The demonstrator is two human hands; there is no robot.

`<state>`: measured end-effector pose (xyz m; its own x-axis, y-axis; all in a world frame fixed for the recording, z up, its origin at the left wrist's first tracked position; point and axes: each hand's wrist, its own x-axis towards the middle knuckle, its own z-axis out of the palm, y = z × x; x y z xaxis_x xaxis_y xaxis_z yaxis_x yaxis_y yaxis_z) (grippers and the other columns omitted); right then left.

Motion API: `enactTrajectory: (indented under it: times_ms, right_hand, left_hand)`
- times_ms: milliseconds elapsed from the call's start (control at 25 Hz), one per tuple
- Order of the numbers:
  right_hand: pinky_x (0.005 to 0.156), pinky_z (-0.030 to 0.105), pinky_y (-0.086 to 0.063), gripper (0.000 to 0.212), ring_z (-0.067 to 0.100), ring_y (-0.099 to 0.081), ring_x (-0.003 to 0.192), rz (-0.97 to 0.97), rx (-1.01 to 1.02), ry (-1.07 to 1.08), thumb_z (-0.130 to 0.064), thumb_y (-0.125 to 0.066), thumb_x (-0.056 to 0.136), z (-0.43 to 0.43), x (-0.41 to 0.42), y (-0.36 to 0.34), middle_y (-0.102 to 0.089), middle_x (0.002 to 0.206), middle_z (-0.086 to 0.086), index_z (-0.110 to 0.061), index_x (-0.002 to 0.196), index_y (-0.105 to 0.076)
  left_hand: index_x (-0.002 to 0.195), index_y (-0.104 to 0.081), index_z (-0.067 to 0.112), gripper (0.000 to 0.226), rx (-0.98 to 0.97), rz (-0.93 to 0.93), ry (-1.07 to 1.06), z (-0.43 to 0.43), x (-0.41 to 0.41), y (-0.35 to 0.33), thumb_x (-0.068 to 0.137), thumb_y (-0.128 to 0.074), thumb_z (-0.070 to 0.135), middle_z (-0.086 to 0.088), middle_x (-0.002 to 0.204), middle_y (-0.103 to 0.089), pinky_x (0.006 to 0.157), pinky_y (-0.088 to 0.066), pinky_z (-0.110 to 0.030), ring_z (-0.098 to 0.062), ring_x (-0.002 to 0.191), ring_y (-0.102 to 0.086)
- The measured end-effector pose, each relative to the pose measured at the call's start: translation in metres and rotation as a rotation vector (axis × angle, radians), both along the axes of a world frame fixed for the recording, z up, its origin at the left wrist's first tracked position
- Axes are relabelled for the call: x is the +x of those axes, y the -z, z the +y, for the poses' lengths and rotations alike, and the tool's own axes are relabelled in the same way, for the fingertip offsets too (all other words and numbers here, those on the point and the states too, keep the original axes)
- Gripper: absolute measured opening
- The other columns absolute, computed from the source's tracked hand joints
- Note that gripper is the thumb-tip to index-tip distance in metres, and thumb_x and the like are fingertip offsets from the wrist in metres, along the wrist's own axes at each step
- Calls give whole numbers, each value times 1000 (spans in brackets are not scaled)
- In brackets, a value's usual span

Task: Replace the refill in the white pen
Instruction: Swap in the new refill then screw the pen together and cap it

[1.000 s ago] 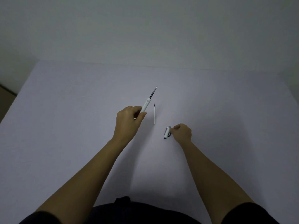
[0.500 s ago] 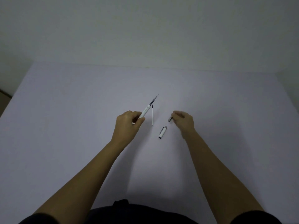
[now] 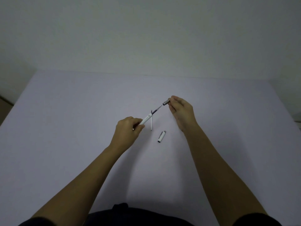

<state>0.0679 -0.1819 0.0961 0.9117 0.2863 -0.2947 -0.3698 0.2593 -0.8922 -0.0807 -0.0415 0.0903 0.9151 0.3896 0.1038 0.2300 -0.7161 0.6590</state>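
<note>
Left hand (image 3: 128,129) pinches white pen barrel (image 3: 146,120), refill tip (image 3: 157,109) protruding. Right hand (image 3: 181,110) pinches grey nose cone (image 3: 166,102) at tip, not yet threaded. Spare refill (image 3: 151,125), cap (image 3: 161,136) lie on table (image 3: 65,128). Reassembly, capping likely remain.

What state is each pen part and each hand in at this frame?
White pen barrel: lifted off the table, refill tip sticking out of its front.
Grey tip section: unscrewed, held just at the refill tip.
Spare refill: lying on the table.
Pen cap: off, lying on the table.
Left hand: gripping the barrel.
Right hand: pinching the tip section.
</note>
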Motion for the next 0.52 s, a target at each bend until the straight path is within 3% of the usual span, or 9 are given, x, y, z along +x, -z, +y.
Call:
enactTrajectory:
  times_ms: [520]
  right_hand:
    - [71,10,-53,10,7,-66,87,-113,-61,-137,-10,-61,88,2,-17,-9,-68,91,1,-16,95,-62]
  left_hand:
    - [93,-70,13,13,33,0,19,1,-3,-11,86,-62,20,-12,75,-66,68,-48,-40,-26,71,-60]
